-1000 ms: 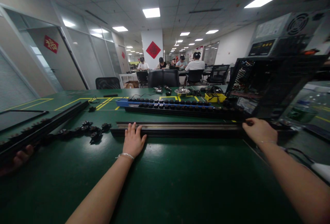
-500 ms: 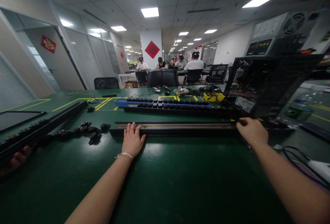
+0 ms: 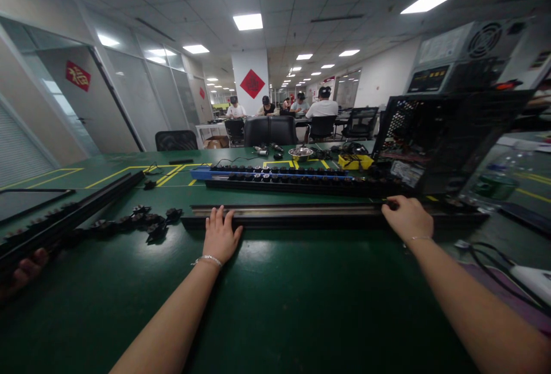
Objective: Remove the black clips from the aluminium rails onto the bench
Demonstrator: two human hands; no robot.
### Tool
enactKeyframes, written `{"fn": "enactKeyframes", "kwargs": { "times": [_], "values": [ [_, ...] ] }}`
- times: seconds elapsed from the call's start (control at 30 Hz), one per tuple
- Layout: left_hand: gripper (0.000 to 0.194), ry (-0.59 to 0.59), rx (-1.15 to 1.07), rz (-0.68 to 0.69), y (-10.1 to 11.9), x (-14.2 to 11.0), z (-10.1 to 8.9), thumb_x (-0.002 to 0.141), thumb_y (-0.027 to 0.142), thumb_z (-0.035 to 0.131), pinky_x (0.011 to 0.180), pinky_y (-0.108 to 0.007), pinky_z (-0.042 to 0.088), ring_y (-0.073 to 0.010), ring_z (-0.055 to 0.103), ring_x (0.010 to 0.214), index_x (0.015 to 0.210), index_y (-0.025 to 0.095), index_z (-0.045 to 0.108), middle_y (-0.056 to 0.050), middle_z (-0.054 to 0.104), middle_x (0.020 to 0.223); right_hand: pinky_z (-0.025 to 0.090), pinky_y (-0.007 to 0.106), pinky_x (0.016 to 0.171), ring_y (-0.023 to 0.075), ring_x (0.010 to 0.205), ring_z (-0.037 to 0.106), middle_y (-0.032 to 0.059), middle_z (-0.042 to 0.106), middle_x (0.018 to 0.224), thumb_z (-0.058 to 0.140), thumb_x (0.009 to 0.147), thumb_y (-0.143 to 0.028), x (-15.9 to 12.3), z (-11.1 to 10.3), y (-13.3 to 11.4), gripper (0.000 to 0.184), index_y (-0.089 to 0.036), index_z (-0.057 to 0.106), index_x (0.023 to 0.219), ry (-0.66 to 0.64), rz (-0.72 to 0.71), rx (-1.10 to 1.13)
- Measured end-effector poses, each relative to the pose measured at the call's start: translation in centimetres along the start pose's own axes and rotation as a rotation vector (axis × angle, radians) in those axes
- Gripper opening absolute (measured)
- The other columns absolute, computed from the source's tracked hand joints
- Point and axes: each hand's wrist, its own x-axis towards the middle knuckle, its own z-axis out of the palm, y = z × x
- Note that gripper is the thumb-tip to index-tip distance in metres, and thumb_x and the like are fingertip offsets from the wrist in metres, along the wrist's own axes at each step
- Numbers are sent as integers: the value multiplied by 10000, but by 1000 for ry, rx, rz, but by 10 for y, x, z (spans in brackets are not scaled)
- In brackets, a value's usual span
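A long black rail [image 3: 301, 222] with a shiny metal channel along its top lies crosswise on the green table [image 3: 301, 293]. My left hand [image 3: 220, 236] rests on the rail near its left end, fingers spread and lying over the top. Farther right, my right hand [image 3: 408, 218] is closed in a pinch at the channel, on a small black part [image 3: 392, 205] that shows only in part between the fingertips. Behind the rail lies a blue strip [image 3: 202, 175] beside black rails carrying rows of small black pieces [image 3: 297, 179].
Loose black parts [image 3: 155, 225] lie left of the rail. Another person's hand [image 3: 28, 271] holds a second black rail [image 3: 86, 207] at far left. An open computer case [image 3: 465, 139], a bottle [image 3: 497, 179], a yellow tray [image 3: 355, 162] and a metal bowl [image 3: 300, 152] stand around.
My right hand has slid left along the rail, still pinched. My left hand stays in place on it. The other person's hand at far left has shifted slightly down.
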Motion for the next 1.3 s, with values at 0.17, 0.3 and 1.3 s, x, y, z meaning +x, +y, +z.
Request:
{"fn": "enactKeyframes", "kwargs": {
  "times": [0.17,0.3,1.3],
  "values": [
    [509,1,-19,-7,-1,1,1,836,412,461,1054,-541,275,-354,233,1353,1260,133,490,-194,360,1423,413,359,747,249,905,571,89,588,1013,447,775,-395,-5,4,-8,352,-222,625,1025,36,-62,15],
    [503,6,-24,-5,-1,1,2,837,414,456,1052,-542,278,-344,226,1359,1261,145,488,-188,358,1428,417,363,741,241,869,571,87,586,979,453,772,-388,-9,7,-17,345,-215,631,1012,50,-92,19],
    [502,0,-19,-8,0,2,1,830,407,467,1059,-536,266,-353,239,1350,1249,131,499,-196,368,1417,388,339,765,210,849,557,61,580,931,462,775,-366,-30,12,-59,282,-223,624,955,44,-224,45]
  ]
}}
